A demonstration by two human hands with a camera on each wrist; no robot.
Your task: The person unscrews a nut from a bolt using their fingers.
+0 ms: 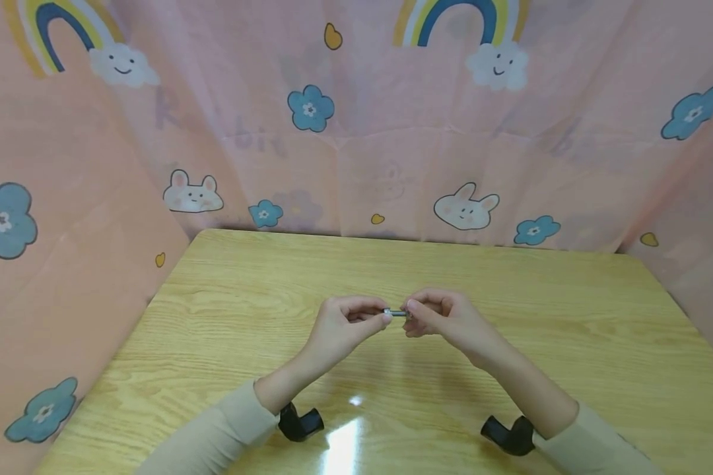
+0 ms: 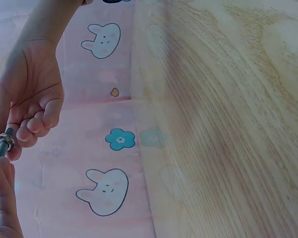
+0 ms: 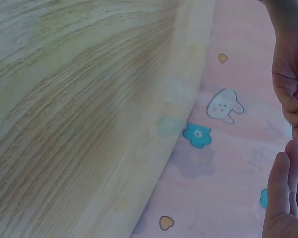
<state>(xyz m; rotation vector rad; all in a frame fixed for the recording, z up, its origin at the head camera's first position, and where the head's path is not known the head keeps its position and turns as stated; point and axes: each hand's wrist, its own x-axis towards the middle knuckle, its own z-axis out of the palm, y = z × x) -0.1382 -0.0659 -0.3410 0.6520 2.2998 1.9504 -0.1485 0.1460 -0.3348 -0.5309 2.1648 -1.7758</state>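
Note:
A metal bolt (image 1: pixel 398 313) lies level between both hands, above the table. Its head end is pinched between the thumb and fingers of my left hand (image 1: pixel 343 324). My right hand (image 1: pixel 456 324) pinches the other end, where a nut (image 2: pixel 6 140) sits on the threaded shank in the left wrist view. There, the tip of the bolt pokes out past the nut beside the right fingers. In the right wrist view, the fingers of the two hands meet at the right edge and hide most of the bolt.
The wood-grain table (image 1: pixel 226 316) stretches out under both arms, with a bright reflection near its front. Behind it and at the sides hangs a pink printed curtain (image 1: pixel 368 165). Black wrist-worn devices (image 1: pixel 300 423) stick out inward from both cuffs.

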